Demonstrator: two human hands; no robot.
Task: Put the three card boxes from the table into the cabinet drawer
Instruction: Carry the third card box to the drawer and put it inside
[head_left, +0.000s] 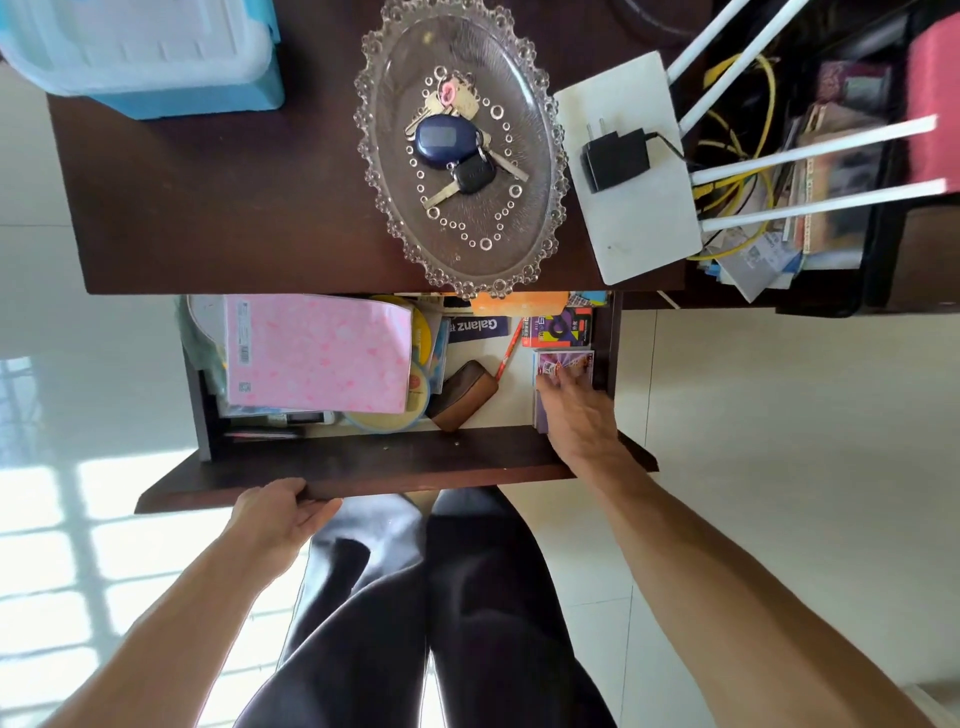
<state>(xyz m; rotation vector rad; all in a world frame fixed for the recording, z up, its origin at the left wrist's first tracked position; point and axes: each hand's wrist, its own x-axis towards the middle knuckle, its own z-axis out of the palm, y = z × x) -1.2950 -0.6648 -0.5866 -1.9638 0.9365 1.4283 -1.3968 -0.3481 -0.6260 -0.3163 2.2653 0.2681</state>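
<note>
In the right front corner of the drawer (363, 462) the right hand (579, 418) lays nearly flat fingers on a purple card box (569, 360), the left hand (278, 517) grips the drawer front, and the box looks light, stiff and smooth, best pinched by its sides.

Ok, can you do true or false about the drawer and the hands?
The drawer is open. True.
The right hand touches a purple card box in the drawer. True.
The left hand holds the keys. False: it grips the drawer's front edge; the keys lie in the glass dish.
The pink notebook lies on the cabinet top. False: it is in the drawer.
A black power adapter lies on the white router. True.
</note>
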